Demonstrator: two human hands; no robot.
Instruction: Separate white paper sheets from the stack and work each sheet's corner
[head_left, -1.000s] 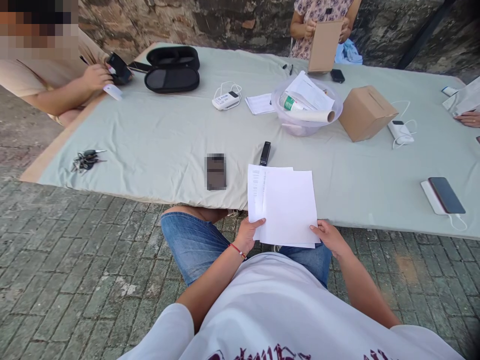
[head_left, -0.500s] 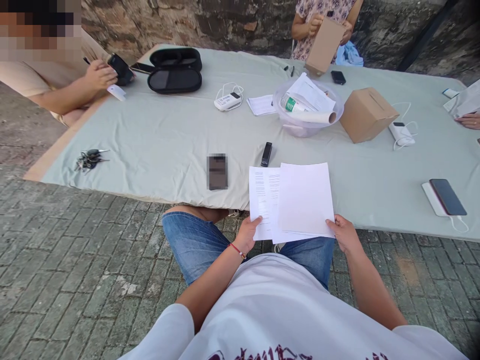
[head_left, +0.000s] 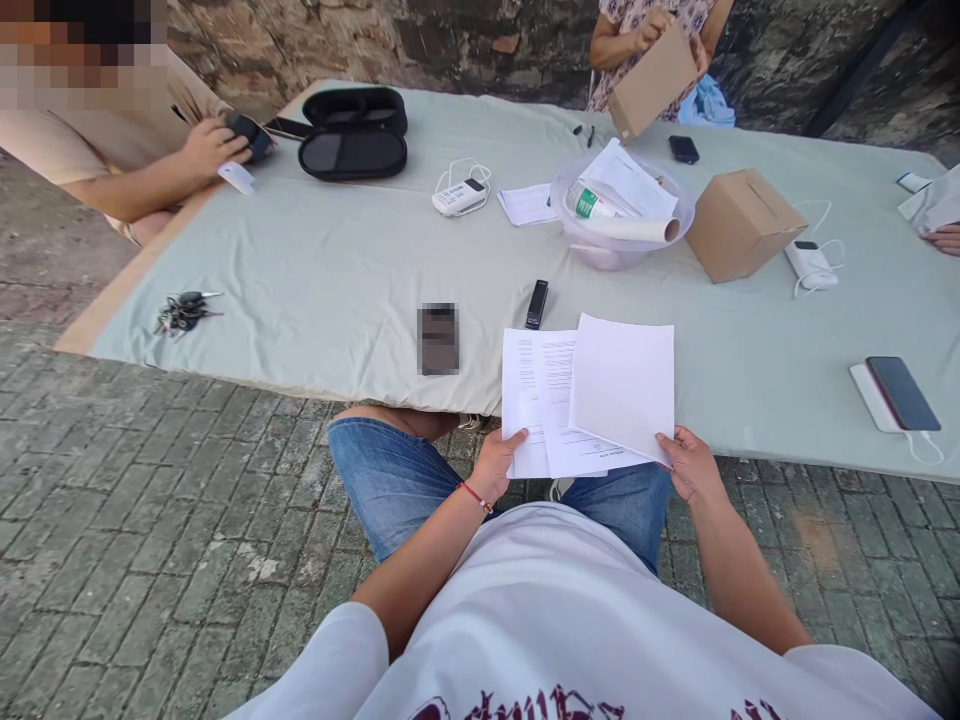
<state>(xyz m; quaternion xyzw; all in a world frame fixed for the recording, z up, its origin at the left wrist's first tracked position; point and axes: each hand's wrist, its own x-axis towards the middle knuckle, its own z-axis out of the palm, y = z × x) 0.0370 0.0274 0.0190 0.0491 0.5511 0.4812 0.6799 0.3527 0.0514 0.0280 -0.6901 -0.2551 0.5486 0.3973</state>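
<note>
Printed paper sheets [head_left: 534, 400] and a blank-faced sheet [head_left: 624, 380] lie fanned out and overlapping, held over the table's near edge and my lap. My left hand [head_left: 496, 464] is closed on the left edge of the printed sheets, thumb on top. On the lower right corner of the papers, my right hand [head_left: 690, 464] pinches the blank-faced sheet and probably those under it; its fingers below are hidden. A black stapler-like object [head_left: 537, 304] lies just beyond the papers. Left of them rests a dark blurred-out rectangle, perhaps a phone [head_left: 438, 340].
The cloth-covered table [head_left: 337, 270] bears keys [head_left: 186, 312], a black case [head_left: 352, 150], a plastic basin [head_left: 592, 252] with papers and a roll, a cardboard box [head_left: 742, 225], and a phone on a power bank [head_left: 900, 392]. Across it, a person holds another box [head_left: 652, 82]; others sit at both ends.
The blank-faced sheet has shifted right and tilted, uncovering more print on the sheet beneath. Both hands keep their grip. The person opposite has tilted their box further.
</note>
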